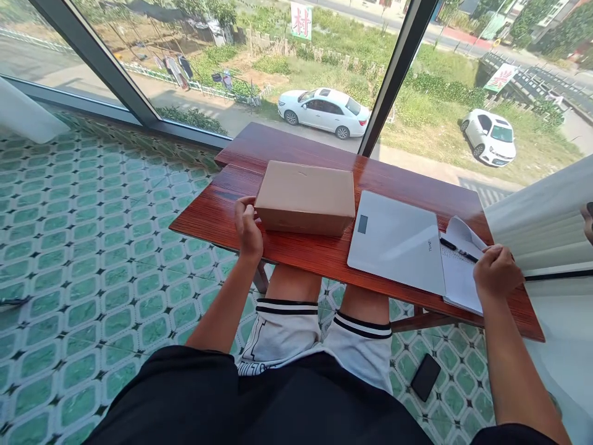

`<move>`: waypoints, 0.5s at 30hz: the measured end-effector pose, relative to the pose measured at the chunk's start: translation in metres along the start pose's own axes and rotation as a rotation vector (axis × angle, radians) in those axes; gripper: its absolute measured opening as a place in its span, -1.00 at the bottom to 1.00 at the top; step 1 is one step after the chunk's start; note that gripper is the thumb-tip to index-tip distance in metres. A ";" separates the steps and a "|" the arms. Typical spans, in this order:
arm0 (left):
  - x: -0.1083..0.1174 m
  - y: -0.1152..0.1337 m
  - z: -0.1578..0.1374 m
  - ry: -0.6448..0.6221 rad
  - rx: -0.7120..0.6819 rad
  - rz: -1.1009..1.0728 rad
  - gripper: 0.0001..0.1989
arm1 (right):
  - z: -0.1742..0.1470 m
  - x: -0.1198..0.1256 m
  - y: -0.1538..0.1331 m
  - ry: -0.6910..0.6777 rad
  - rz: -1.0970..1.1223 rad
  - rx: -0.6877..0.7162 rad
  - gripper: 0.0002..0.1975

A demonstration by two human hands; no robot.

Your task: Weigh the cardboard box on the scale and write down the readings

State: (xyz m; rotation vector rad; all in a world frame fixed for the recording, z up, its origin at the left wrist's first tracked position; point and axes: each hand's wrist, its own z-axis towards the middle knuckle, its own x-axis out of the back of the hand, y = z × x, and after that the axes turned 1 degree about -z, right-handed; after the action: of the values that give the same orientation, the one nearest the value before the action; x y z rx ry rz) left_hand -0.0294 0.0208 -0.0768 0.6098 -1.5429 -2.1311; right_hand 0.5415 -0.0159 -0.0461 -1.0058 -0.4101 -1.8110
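A closed cardboard box [306, 188] rests on the left part of the reddish-brown wooden table [296, 254]. My left hand [249, 228] is at the box's left end, fingers curled against its near left corner. To the right of the box, a flat silver-white scale [396, 241] with a small dark display lies on the tabletop. Beside the scale is a notebook [463, 281] with handwriting and a curled-up page [463, 233]. A black pen [456, 248] lies across the notebook. My right hand [498, 272] is closed at the notebook's right side, at the curled page's edge; its fingertips are hidden.
A dark phone [425, 377] lies on the green tiled floor [139, 259] below the table. Large windows with a dark frame [393, 74] stand just beyond the table. A pale curtain [546, 216] hangs at the right. My knees are under the table's near edge.
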 end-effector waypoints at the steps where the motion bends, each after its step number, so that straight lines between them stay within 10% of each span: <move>1: 0.000 -0.001 0.000 -0.004 -0.030 0.029 -0.72 | 0.001 0.005 -0.010 0.018 0.050 0.011 -0.65; 15: -0.001 -0.009 0.002 -0.106 -0.149 0.053 -0.49 | -0.080 0.048 -0.246 -0.527 1.028 0.167 -0.43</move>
State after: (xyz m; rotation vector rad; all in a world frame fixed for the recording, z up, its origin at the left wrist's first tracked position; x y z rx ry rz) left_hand -0.0307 0.0250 -0.0845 0.4073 -1.4207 -2.2448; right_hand 0.2816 0.0156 -0.0183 -1.2494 -0.2638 -0.5814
